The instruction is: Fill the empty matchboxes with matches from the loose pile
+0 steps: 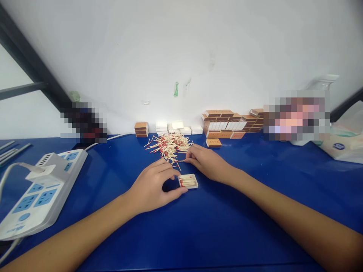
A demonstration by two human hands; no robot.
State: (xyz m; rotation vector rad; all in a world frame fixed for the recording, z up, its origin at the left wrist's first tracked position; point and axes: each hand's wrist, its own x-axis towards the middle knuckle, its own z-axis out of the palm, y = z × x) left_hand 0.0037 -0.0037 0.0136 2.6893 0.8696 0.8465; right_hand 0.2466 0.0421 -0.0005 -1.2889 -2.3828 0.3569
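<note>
Between the left fingers (170, 173), with thumb at the near edge and forefinger by the far left corner, held on the blue worktop (232, 230): a small white tray (196, 181), with several matches (187, 181) inside, red heads toward the left fingers. Just ahead of the left fingertips, spread loosely: a heap of matches (167, 145). At the near right edge of that heap, bunched together beside a single match (181, 161): the right fingers (194, 153); hard to tell whether gripping or only touching. Beyond and right of the right fingers, lying flat: a lone matchbox (213, 143). Farther past, along the wall (181, 45): a long stack of matchboxes (221, 134). Behind the heap, well ahead of the left fingers: white boxes (161, 127), with a short matchbox stack (141, 132) to their left. Well left of the left fingers: a white power strip (53, 211).
</note>
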